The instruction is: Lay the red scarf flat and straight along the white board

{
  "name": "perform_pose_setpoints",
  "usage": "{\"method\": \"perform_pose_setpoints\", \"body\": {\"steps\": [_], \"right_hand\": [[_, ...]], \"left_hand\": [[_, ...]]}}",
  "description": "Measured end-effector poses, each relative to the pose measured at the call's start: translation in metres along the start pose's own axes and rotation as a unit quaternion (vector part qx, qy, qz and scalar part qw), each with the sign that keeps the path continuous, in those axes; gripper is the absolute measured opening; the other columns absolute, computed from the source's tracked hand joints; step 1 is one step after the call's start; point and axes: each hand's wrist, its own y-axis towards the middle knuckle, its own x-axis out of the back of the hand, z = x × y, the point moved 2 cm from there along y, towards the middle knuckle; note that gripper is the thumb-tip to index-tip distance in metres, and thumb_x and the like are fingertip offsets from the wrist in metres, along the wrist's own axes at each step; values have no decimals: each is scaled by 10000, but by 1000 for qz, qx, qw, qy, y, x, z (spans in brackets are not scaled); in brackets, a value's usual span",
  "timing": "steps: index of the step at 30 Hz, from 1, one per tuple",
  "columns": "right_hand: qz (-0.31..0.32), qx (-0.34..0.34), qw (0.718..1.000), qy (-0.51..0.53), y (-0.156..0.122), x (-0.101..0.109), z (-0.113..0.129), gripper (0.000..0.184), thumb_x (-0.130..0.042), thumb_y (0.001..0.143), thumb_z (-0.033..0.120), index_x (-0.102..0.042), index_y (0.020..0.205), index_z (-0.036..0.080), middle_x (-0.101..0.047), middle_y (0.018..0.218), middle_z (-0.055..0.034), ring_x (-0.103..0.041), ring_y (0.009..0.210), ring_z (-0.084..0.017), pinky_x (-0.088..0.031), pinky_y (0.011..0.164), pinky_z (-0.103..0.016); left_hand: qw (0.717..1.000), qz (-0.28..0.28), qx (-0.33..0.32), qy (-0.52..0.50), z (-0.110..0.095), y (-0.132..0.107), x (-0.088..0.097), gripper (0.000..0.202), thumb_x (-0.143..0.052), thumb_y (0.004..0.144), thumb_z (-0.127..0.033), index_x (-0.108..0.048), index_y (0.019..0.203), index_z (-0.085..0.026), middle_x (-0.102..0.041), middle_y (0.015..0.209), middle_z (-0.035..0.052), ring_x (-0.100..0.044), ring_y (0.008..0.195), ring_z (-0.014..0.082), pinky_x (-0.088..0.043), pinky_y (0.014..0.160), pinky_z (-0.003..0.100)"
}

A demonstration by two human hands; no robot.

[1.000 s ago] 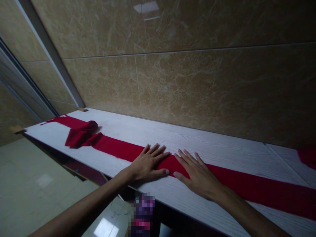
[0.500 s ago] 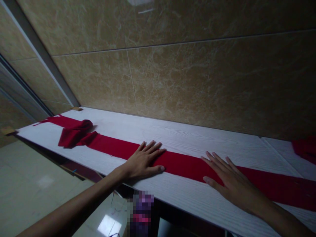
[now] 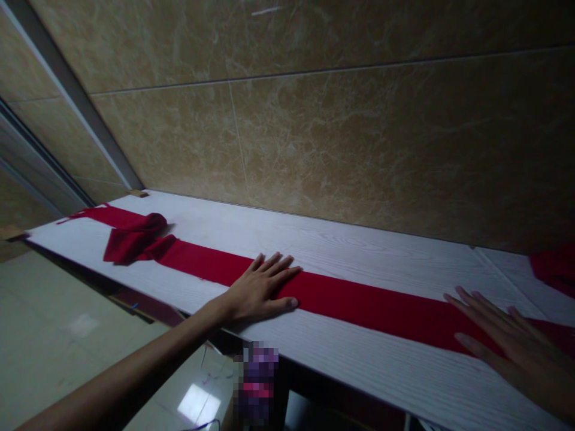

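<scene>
A long strip of red cloth (image 3: 368, 305) runs lengthwise along a white wood-grain tabletop (image 3: 341, 341). My left hand (image 3: 260, 290) lies flat on the strip near its middle, fingers spread. Farther right, my right hand (image 3: 503, 341) rests over the same strip with its fingers stretched out and the thumb apart. Between the two hands the cloth is smooth and flat. Left of my left hand it bunches into a crumpled heap (image 3: 135, 239), and a flat end with loose threads reaches toward the table's far left. My right hand hides part of the strip.
A tan marbled wall (image 3: 314, 149) borders the table's back edge. Another red cloth bundle (image 3: 554, 269) sits at the back right. Small wooden blocks (image 3: 137, 193) are at the left corners. Below the front edge, a blurred purple-and-pink shape (image 3: 256, 383) shows above the tiled floor (image 3: 54, 323).
My right hand has slid to the right along the red cloth, leaving more of the strip visible between my hands. My left hand has stayed in place.
</scene>
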Motion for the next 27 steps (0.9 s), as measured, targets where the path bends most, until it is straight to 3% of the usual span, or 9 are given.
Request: {"method": "perform_pose_setpoints", "body": {"steps": [3, 6, 11, 14, 19, 23, 27], "right_hand": [[15, -3, 1000, 9, 7, 4, 5, 769, -451, 931, 725, -470, 1569, 295, -457, 1609, -98, -379, 1503, -392, -338, 1199, -690], [5, -10, 1000, 11, 23, 13, 31, 816, -414, 931, 765, -443, 1588, 282, -427, 1630, -98, -319, 1533, -388, -280, 1221, -707], [32, 37, 999, 17, 57, 21, 114, 807, -365, 957, 788, -477, 1572, 277, -374, 1660, -88, -261, 1562, -354, -209, 1260, -662], [85, 76, 993, 31, 74, 19, 166, 829, -355, 974, 789, -431, 1601, 252, -321, 1681, -96, -237, 1571, -339, -197, 1260, -662], [147, 115, 982, 40, 93, 14, 227, 892, -320, 976, 817, -348, 1638, 221, -210, 1712, -93, -158, 1593, -311, -136, 1281, -630], [155, 132, 978, 56, 101, 11, 249, 877, -340, 983, 805, -349, 1637, 220, -220, 1711, -99, -163, 1592, -313, -121, 1284, -628], [150, 135, 977, 62, 101, 8, 251, 841, -326, 999, 783, -352, 1636, 233, -259, 1699, -99, -173, 1590, -305, -120, 1282, -631]], "left_hand": [[1000, -10, -11, -7, 0, 0, 0, 827, -432, 944, -791, -302, 1639, -363, -182, 1733, 47, -114, 1617, 373, -51, 1295, 672], [1000, -12, -11, -5, 1, 0, -1, 832, -435, 943, -791, -305, 1640, -356, -188, 1733, 55, -114, 1616, 374, -46, 1296, 666], [1000, -23, -19, -8, 4, 0, -4, 831, -448, 937, -793, -310, 1638, -367, -204, 1728, 52, -134, 1614, 376, -60, 1295, 670], [999, -29, -24, -10, 5, 0, -5, 824, -448, 939, -790, -310, 1636, -374, -204, 1728, 51, -143, 1612, 377, -67, 1294, 670], [1000, -11, -9, -7, 3, 0, -3, 854, -442, 925, -810, -312, 1637, -357, -181, 1734, 61, -113, 1617, 369, -52, 1294, 668], [1000, -16, -14, -11, 3, 0, -2, 858, -438, 922, -816, -324, 1634, -352, -202, 1729, 70, -122, 1617, 365, -65, 1294, 665], [999, -22, -19, -16, 5, 0, -4, 855, -447, 919, -816, -329, 1632, -359, -207, 1729, 65, -133, 1615, 365, -76, 1299, 657]]}}
